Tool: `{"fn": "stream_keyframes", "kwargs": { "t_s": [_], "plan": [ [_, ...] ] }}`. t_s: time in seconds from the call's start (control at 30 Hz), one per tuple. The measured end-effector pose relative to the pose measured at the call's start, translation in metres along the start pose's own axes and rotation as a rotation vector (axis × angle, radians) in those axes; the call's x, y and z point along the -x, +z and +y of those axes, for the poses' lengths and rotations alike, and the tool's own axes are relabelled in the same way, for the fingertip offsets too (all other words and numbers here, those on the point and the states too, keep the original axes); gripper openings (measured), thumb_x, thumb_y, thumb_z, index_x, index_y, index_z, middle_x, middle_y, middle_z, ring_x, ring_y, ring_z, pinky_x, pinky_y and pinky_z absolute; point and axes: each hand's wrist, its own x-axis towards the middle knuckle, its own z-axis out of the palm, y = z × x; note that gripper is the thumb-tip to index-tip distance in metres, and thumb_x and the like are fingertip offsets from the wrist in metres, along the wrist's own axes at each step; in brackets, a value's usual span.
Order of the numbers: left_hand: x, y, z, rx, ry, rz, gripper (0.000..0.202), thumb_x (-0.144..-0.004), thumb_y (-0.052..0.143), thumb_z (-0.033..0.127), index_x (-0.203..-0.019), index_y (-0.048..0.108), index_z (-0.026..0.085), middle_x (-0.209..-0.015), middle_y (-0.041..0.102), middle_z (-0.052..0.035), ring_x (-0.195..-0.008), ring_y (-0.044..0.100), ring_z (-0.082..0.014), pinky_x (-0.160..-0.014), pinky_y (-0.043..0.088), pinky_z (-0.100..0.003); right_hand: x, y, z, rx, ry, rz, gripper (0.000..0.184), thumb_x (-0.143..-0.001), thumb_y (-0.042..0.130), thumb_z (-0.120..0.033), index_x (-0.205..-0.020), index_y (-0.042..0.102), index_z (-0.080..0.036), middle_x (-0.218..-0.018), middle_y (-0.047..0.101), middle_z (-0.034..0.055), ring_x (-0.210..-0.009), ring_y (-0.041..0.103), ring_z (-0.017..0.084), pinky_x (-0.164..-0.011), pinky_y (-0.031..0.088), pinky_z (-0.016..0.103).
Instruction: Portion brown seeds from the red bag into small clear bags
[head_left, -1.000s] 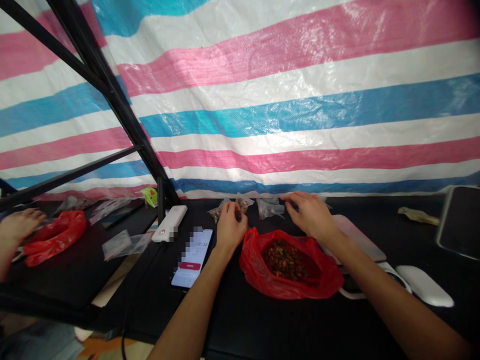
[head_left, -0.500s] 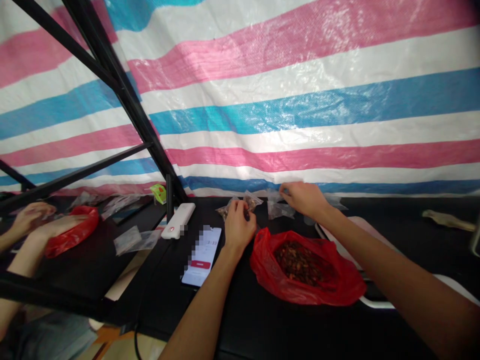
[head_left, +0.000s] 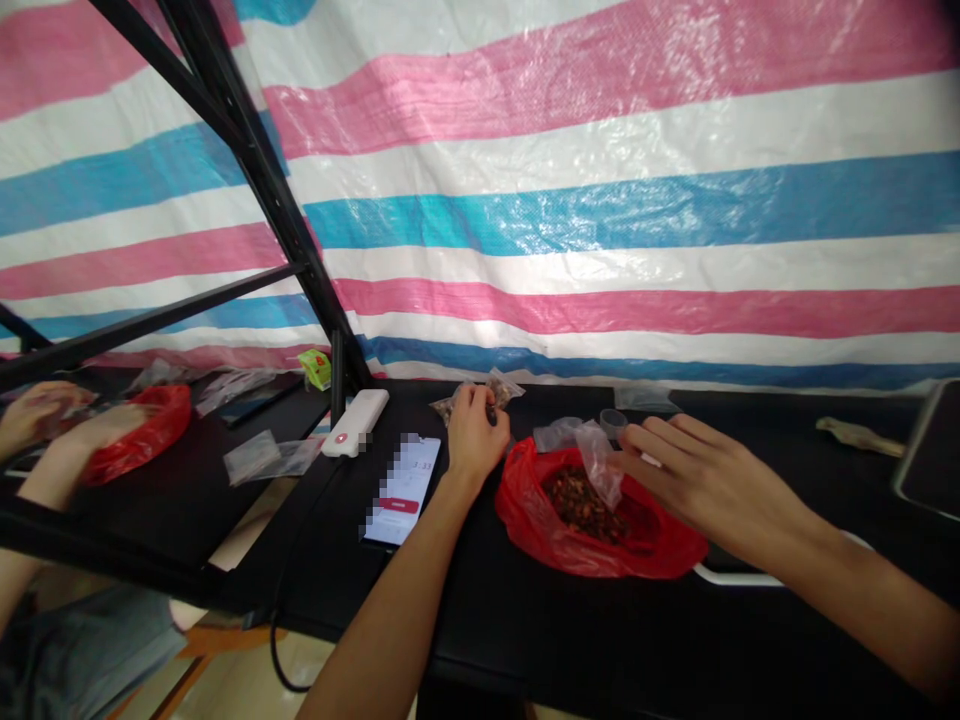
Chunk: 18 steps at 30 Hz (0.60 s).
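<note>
My left hand (head_left: 472, 438) rests at the back of the black table (head_left: 525, 630), fingers curled on a small clear bag of brown bits (head_left: 480, 392). My right hand (head_left: 701, 482) hovers over an open red plastic bag of brown bits (head_left: 600, 515), pinching an empty small clear bag (head_left: 596, 460) that hangs over it. A small clear cap-like piece (head_left: 613, 422) lies just behind that bag.
A phone (head_left: 403, 488) with a lit screen and a white power bank (head_left: 355, 436) lie left of my left hand. Another person's hands (head_left: 52, 430) work at a red bag (head_left: 139, 440) on the left table. Black frame bars (head_left: 255, 180) cross the striped tarp. A white device edge (head_left: 750, 578) sits behind the red bag.
My right hand came back from the rear of the table with an empty clear bag and now holds it over the red bag. My left hand stayed on its bag.
</note>
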Motion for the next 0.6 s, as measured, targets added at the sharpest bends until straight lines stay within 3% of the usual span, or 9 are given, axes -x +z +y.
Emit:
{"fn": "stream_keyframes", "kwargs": {
  "t_s": [0.1,0.23,0.37,0.5,0.6],
  "plan": [
    [0.0,0.0,0.0,0.013,0.01,-0.005,0.015,-0.085,0.059,0.012,-0.092,0.054,0.024,-0.101,0.057,-0.0049,-0.095,0.061,-0.0219,-0.086,0.051,-0.034,0.011,0.002,-0.006,-0.001,0.096,-0.022,0.047,-0.088,0.047,-0.001,-0.12,0.068,-0.028,-0.117,0.072,0.0096,-0.101,0.064,0.028,-0.086,0.047,0.043],
    [0.0,0.0,0.0,0.022,0.018,-0.001,0.016,-0.084,0.059,0.011,-0.092,0.055,0.024,-0.101,0.058,-0.0054,-0.095,0.061,-0.0223,-0.086,0.051,-0.035,0.015,0.002,-0.01,0.036,0.182,-0.012,0.038,-0.091,0.051,-0.005,-0.116,0.07,-0.025,-0.112,0.072,0.0121,-0.097,0.064,0.029,-0.085,0.048,0.044],
    [0.0,-0.001,0.0,0.03,0.025,0.003,0.015,-0.084,0.06,0.011,-0.092,0.055,0.023,-0.101,0.058,-0.0055,-0.096,0.061,-0.0224,-0.087,0.051,-0.035,0.016,0.003,-0.021,0.038,0.114,0.097,0.032,-0.094,0.049,-0.006,-0.113,0.07,-0.021,-0.096,0.072,0.0101,-0.085,0.063,0.026,-0.081,0.045,0.041],
    [0.0,-0.002,0.001,0.045,0.031,0.01,0.015,-0.084,0.059,0.011,-0.091,0.055,0.023,-0.101,0.058,-0.0053,-0.094,0.061,-0.0217,-0.087,0.051,-0.034,0.018,0.007,-0.026,-0.019,0.09,0.129,0.026,-0.099,0.049,-0.011,-0.111,0.069,-0.022,-0.094,0.074,0.0071,-0.082,0.065,0.023,-0.077,0.041,0.038],
    [0.0,-0.002,0.002,0.043,0.026,0.007,0.015,-0.084,0.059,0.011,-0.091,0.055,0.023,-0.1,0.058,-0.0051,-0.094,0.061,-0.0213,-0.087,0.051,-0.034,0.011,0.012,-0.015,-0.07,0.257,0.121,0.02,-0.101,0.05,-0.016,-0.105,0.068,-0.023,-0.097,0.074,0.0059,-0.085,0.066,0.023,-0.078,0.04,0.038]
  ]
}}
